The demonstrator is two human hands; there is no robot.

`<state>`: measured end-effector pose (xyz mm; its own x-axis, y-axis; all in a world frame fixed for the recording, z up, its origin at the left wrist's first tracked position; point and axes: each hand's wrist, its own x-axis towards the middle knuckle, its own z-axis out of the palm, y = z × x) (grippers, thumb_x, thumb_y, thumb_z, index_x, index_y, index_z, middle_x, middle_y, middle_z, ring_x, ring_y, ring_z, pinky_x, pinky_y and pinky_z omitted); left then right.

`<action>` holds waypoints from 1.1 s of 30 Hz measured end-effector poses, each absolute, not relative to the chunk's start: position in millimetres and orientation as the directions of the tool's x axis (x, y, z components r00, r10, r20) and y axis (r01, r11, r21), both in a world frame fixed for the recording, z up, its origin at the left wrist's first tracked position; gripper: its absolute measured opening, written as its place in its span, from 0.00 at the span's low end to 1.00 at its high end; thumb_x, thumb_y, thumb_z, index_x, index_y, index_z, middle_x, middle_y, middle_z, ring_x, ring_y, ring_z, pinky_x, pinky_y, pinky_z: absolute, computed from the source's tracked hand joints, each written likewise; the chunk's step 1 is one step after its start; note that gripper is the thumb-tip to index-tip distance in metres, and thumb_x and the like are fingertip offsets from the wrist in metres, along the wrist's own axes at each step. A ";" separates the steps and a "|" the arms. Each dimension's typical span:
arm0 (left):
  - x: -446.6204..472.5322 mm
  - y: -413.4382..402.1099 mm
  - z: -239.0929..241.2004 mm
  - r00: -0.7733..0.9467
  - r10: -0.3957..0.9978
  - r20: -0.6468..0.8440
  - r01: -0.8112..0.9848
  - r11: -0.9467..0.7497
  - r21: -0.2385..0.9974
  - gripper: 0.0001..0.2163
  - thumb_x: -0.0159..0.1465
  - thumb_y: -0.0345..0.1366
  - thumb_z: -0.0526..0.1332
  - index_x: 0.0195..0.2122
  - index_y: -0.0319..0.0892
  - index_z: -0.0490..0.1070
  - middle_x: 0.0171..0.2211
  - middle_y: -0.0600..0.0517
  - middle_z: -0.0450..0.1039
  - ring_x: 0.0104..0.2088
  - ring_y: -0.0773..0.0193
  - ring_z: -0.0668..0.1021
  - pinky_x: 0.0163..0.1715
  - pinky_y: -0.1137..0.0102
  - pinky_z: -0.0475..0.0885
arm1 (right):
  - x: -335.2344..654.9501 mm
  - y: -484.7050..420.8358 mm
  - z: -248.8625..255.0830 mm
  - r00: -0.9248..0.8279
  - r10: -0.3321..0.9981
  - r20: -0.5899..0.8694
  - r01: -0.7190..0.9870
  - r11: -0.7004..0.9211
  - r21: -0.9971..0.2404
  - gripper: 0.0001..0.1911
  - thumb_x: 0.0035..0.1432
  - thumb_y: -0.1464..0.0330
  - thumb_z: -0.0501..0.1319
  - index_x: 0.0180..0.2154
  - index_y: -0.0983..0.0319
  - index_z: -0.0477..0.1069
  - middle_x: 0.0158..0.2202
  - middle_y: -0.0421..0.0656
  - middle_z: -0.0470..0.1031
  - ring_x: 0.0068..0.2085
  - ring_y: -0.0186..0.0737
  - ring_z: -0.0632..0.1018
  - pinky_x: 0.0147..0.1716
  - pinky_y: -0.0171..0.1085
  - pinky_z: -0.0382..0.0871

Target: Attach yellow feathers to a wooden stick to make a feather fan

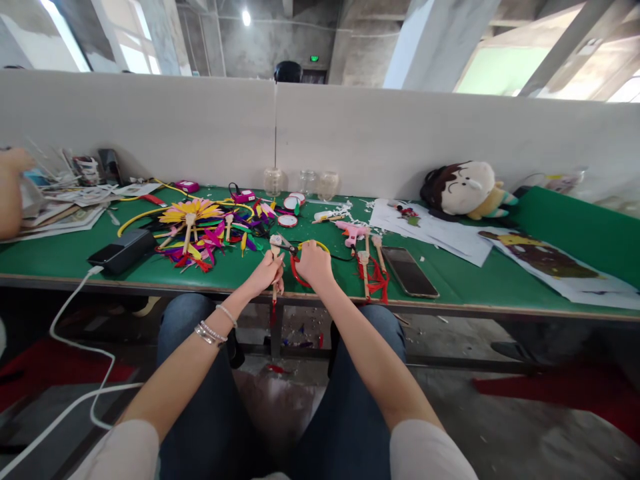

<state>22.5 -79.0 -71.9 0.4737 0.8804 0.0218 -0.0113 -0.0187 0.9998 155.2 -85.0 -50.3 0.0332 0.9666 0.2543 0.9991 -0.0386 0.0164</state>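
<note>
My left hand is closed around a thin wooden stick with a flat spoon-like top and a red tip hanging below the table edge. My right hand grips scissors with yellow and red loop handles; the blades point left at the top of the stick. Both hands are at the front edge of the green table. A pile of colourful feathers and wooden sticks, topped by a yellow and pink feather fan, lies just left of my hands.
A pink glue gun, sticks with red ribbon and a phone lie right of my hands. A black power bank with white cable sits left. Papers, a plush toy, glass jars; another person's arm at far left.
</note>
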 end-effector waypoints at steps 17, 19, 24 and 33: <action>17.3 -78.9 -56.6 0.426 0.893 -0.148 0.065 0.133 0.989 0.08 0.64 0.38 0.47 0.30 0.44 0.48 0.09 0.66 0.51 0.09 0.70 0.65 0.11 0.77 0.61 | 147.5 -75.6 -58.9 0.033 0.974 0.224 0.999 -0.032 -0.008 0.18 0.57 0.64 0.49 0.42 0.69 0.68 0.39 0.54 0.70 0.37 0.44 0.75 0.32 0.37 0.68; 14.8 -77.5 -55.2 0.437 0.883 -0.174 0.076 0.156 0.985 0.08 0.64 0.38 0.47 0.29 0.44 0.49 0.09 0.66 0.51 0.09 0.70 0.65 0.12 0.78 0.61 | 147.1 -75.2 -59.2 0.038 0.977 0.211 0.999 -0.036 -0.015 0.18 0.57 0.64 0.49 0.42 0.69 0.68 0.39 0.54 0.71 0.37 0.44 0.76 0.32 0.37 0.68; 8.9 -75.3 -48.8 0.470 0.859 -0.205 0.102 0.178 0.979 0.09 0.63 0.40 0.49 0.29 0.43 0.51 0.09 0.65 0.51 0.09 0.71 0.65 0.11 0.78 0.60 | 147.8 -76.2 -56.1 0.052 0.980 0.190 0.998 -0.044 -0.045 0.17 0.57 0.63 0.50 0.40 0.68 0.69 0.38 0.54 0.72 0.38 0.45 0.76 0.32 0.37 0.68; -3.4 -66.9 -43.2 0.553 0.811 -0.193 0.087 0.174 0.981 0.11 0.61 0.43 0.52 0.28 0.43 0.52 0.10 0.65 0.51 0.08 0.73 0.61 0.09 0.78 0.60 | 148.7 -79.0 -51.0 0.071 0.982 0.176 0.994 -0.055 -0.091 0.17 0.57 0.62 0.49 0.38 0.66 0.70 0.36 0.52 0.74 0.38 0.44 0.76 0.32 0.36 0.67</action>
<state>-3.4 -66.9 -43.2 0.5527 0.8107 -0.1930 0.0871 0.1741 0.9809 148.7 -79.0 -51.0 0.0705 0.9818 0.1762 0.9943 -0.0551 -0.0911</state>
